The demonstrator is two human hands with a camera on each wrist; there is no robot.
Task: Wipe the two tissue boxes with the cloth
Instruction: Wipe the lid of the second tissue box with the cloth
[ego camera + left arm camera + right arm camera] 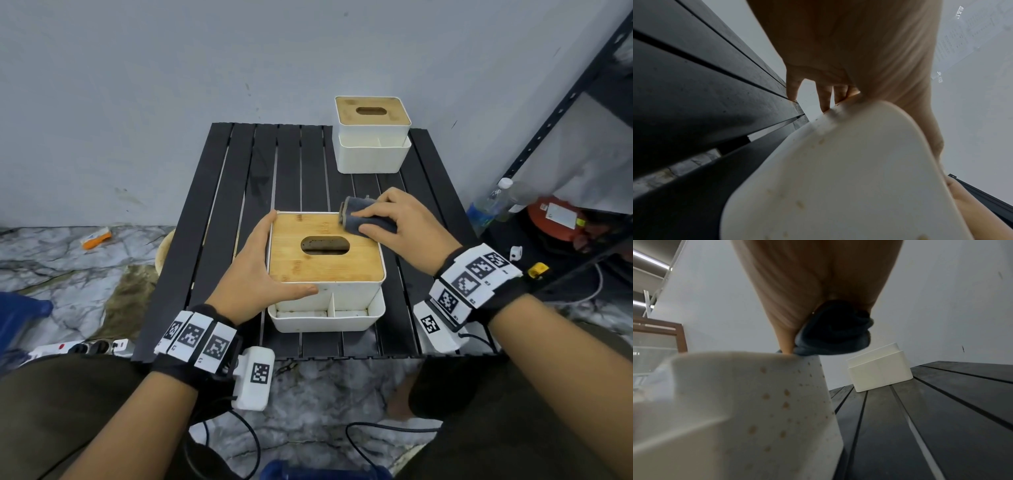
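The near tissue box (325, 260), white with a bamboo lid and a slot, stands on a black slatted table (222, 205). My left hand (253, 267) braces its left side: straight fingers along the left edge, thumb along the front wall. In the left wrist view the fingers (825, 97) touch the box's stained white wall (838, 178). My right hand (394, 222) grips a folded grey cloth (363, 219) and presses it on the lid's far right corner. The right wrist view shows the cloth (834, 332) bunched under the palm above the spotted box (756, 402). The second box (371, 133) (879, 369) stands at the table's far right.
A grey wall runs close behind the table. A black metal shelf (565, 102) stands at the right, with a water bottle (489, 205) and a red object (555, 219) at its foot. A power strip (85, 347) and cables lie on the marble floor.
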